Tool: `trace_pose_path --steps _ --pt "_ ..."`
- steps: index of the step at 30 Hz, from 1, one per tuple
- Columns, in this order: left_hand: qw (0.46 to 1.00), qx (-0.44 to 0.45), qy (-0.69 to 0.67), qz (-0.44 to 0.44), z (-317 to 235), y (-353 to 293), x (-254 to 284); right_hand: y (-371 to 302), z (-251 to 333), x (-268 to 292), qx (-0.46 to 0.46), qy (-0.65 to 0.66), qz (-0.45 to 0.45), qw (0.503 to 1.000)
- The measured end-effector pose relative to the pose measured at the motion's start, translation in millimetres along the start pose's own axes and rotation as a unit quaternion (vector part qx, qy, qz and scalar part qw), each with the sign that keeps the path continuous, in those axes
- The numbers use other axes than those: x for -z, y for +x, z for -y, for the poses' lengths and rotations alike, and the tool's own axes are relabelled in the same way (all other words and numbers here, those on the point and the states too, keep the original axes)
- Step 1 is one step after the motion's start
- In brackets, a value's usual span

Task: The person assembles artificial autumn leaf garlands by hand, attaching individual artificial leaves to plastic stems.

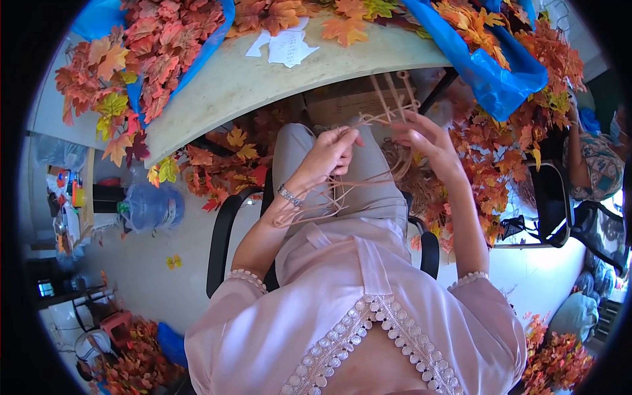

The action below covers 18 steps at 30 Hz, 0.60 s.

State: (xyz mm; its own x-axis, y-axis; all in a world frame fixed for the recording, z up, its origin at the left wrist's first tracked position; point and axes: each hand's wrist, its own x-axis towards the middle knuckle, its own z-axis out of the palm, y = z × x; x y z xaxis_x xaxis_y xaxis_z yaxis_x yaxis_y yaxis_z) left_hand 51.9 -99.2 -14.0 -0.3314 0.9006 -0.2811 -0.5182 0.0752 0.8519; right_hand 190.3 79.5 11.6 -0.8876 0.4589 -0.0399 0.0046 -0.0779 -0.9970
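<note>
Tan strands (383, 118) held over the lap, below the table edge

Position: strands run between the two hands above the lap, near the table's curved front edge. Thin, pale brown, crossing one another by the right fingers. Further lengths trail over the lap; looped ends lie across the left forearm below the wristband (290, 195).

Left hand (334, 155): fist closed on strands, thumb uppermost. Right hand (428, 141): fingers bent and partly spread, up against the strands; cannot tell whether they grip any.

Wearer: seated in a chair with black armrests (225, 240), pale pink blouse (263, 329) with scalloped lace at the neckline, light trousers (293, 148).

Table (217, 99): torn white paper (288, 49) near its front edge. Blue plastic bag (503, 85) at the right side, orange leaves in and around it. Red artificial leaves (155, 52) heaped at the left.

Floor, left: clear blue water jug (151, 205) on its side; one yellow leaf (173, 261) nearer the chair. Far right: another person (599, 164) in a patterned top, partly cut off by the fisheye rim.
</note>
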Motion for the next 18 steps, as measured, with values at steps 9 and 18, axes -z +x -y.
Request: trace_pose_path --steps 9,18 --pt "0.992 -0.097 0.077 0.037 -34 -60 14 7 18 -54 0.016 0.056 0.180 0.982" --pt "0.986 -0.144 0.084 -0.005 -64 -101 -4 4 45 -99 0.018 0.048 0.259 0.965"
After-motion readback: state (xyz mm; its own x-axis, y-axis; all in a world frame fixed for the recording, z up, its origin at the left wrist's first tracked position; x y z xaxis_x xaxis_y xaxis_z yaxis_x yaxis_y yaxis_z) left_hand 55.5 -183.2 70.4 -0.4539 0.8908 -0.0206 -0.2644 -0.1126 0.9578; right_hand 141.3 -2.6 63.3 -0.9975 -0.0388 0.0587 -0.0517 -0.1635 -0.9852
